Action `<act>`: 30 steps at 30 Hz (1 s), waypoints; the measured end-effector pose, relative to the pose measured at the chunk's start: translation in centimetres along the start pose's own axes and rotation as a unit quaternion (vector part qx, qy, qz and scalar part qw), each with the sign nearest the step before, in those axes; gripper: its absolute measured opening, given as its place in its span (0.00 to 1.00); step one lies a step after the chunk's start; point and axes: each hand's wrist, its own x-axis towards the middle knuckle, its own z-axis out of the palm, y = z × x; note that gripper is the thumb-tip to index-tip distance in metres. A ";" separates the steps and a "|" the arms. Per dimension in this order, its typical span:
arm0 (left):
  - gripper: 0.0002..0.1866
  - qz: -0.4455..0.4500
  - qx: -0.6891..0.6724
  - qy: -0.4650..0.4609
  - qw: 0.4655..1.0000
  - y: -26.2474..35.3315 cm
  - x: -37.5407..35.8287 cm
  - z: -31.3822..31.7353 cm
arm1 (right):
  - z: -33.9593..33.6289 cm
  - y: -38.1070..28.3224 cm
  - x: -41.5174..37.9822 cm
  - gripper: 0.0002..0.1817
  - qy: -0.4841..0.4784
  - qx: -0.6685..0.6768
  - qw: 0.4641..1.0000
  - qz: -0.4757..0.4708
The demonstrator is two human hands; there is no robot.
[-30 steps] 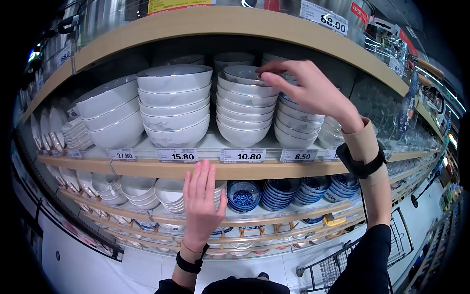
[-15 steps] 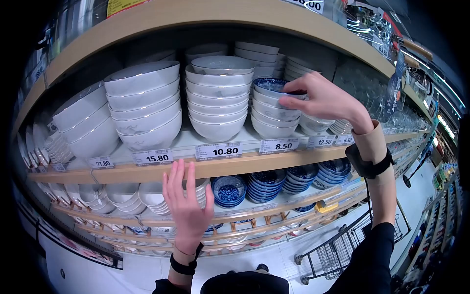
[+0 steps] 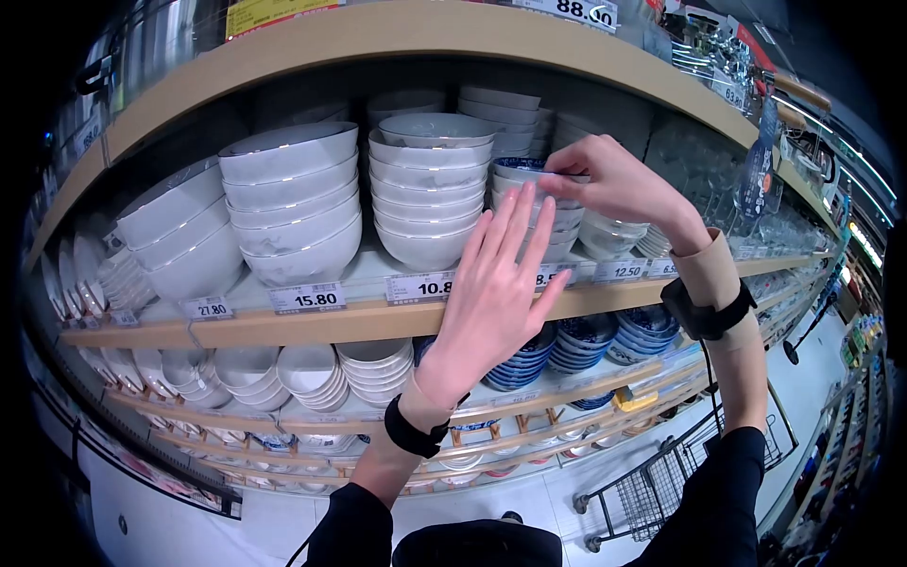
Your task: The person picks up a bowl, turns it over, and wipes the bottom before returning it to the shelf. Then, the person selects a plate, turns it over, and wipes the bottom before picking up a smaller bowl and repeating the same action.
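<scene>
My right hand (image 3: 616, 181) is at the right rim of a bowl with a blue-patterned inside (image 3: 515, 165), thumb and fingers closed on the edge. That bowl sits on top of a stack of white bowls (image 3: 564, 217). My left hand (image 3: 496, 288) is raised in front of the same stack, open, fingers stretched upward and fingertips near the bowl's front. It hides much of the stack and part of a price label. To the left stands a taller stack of white bowls (image 3: 430, 203) with thin dark rims.
Larger white bowls (image 3: 293, 203) are stacked further left. Price labels line the wooden shelf edge (image 3: 236, 331). Blue-patterned bowls (image 3: 586, 340) and white bowls (image 3: 312, 373) fill the shelf below. A wire shopping cart (image 3: 652, 491) stands at the lower right; glassware is at the right.
My left hand has moved up and right from the shelf edge to the front of the bowl stack. The right hand stays at the blue-patterned bowl's rim. The view has shifted slightly.
</scene>
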 end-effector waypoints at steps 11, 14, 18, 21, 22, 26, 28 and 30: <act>0.39 -0.005 0.003 -0.021 1.000 -0.2 -0.1 0.9 | 0.7 -0.3 0.0 0.15 0.106 -0.013 0.994 0.023; 0.38 -0.020 -0.055 0.004 0.998 0.1 -0.2 1.0 | 1.0 -0.6 0.1 0.14 0.131 -0.031 0.991 0.007; 0.35 -0.065 -0.239 0.058 0.967 0.8 0.4 1.1 | 1.3 -1.2 -0.3 0.11 0.172 -0.037 0.984 -0.009; 0.31 -0.124 -0.421 0.107 0.892 1.3 1.2 1.8 | 1.3 -1.1 -0.3 0.09 0.208 -0.050 0.977 -0.021; 0.31 -0.147 -0.495 0.123 0.847 1.4 1.4 2.0 | 1.2 -0.9 -0.2 0.08 0.219 -0.059 0.973 -0.032; 0.31 -0.205 -0.591 0.154 0.765 3.1 2.4 0.1 | 0.7 -1.1 -0.4 0.06 0.262 -0.069 0.961 -0.064; 0.32 -0.218 -0.608 0.181 0.742 3.7 3.1 -0.1 | 0.4 -1.2 -0.5 0.05 0.287 -0.066 0.951 -0.097; 0.40 -0.186 -0.509 0.206 0.815 3.3 4.3 0.5 | 0.0 -1.2 -0.5 0.05 0.301 -0.056 0.945 -0.115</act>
